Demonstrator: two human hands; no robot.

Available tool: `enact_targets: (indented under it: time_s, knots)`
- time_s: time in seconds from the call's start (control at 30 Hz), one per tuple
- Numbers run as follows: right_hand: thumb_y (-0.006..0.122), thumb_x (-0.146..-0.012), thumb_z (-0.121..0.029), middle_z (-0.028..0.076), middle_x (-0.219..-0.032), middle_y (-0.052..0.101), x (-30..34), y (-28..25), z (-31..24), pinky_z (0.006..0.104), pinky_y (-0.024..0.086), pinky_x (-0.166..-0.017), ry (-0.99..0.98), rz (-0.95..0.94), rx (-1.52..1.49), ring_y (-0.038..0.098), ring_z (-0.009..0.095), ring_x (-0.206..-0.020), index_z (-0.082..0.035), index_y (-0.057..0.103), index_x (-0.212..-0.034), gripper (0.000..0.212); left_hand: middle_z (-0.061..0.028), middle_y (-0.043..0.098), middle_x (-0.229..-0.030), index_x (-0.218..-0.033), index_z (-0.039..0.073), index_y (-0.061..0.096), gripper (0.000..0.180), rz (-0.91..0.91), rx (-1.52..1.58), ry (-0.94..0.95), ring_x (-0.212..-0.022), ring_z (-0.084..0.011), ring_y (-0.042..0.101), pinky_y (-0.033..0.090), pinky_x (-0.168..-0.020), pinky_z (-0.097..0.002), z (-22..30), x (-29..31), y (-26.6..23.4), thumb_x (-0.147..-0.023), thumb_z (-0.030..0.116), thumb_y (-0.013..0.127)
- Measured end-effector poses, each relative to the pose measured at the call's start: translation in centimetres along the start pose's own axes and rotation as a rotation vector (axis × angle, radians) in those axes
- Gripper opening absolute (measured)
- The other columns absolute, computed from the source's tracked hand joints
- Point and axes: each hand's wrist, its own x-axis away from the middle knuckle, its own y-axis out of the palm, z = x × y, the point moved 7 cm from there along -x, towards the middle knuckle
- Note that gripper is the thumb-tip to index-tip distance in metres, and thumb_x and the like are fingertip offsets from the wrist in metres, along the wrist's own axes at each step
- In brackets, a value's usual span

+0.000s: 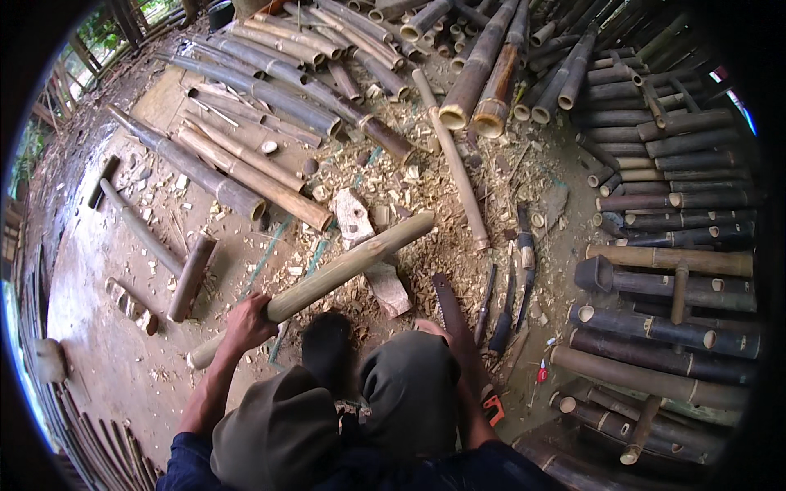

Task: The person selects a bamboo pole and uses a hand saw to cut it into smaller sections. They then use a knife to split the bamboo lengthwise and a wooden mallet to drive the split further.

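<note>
My left hand (250, 322) is closed around a pale green bamboo pole (352, 266) near its lower left end. The pole slants up to the right and lies across a rough whitish block (386, 286) on the ground. What looks like my right hand (432, 329) shows in part beyond my right knee; its fingers are not clear. Beside it lies a handsaw with a brown blade (449, 301) and an orange handle (492, 407), next to my right forearm. My knees are bent below the pole, with a dark foot (326, 348) between them and the block.
Bamboo poles (221, 176) lie at the far left, and more stacked bamboo (679, 282) fills the right side. Wood chips (426, 184) cover the ground. A long-handled tool (139, 221), a short bamboo piece (192, 278), dark curved blades (503, 307) and a small red object (542, 372) lie around.
</note>
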Motion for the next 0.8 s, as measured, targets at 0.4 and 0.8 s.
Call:
enact_targets:
  time_s: [0.4, 0.8]
  knots:
    - [0.071, -0.091, -0.031, 0.028, -0.146, 0.054, -21.5, -15.3, -3.6, 0.0509, 0.042, -0.114, -0.058, 0.745, 1.054, 0.055, 0.044, -0.131, -0.007, 0.04, -0.155, 0.075, -0.0196, 0.073, -0.089, -0.101, -0.001, 0.071, 0.043, -0.301, 0.318, -0.036, -0.086, -0.0326, 0.072, 0.055, -0.077, -0.0451, 11.0, -8.2, 3.3, -0.071, 0.028, 0.079]
    - [0.06, -0.089, -0.024, 0.005, -0.082, 0.059, -18.6, -13.8, -0.9, 0.0279, 0.045, -0.047, 0.078, 0.322, -0.128, 0.056, 0.012, -0.059, -0.006, 0.057, -0.1, 0.021, -0.0175, 0.073, -0.096, -0.116, -0.009, 0.065, 0.057, -0.119, 0.676, -0.233, -0.081, -0.0254, 0.071, 0.06, -0.074, -0.0384, 15.1, -17.7, 7.5, -0.085, 0.034, 0.086]
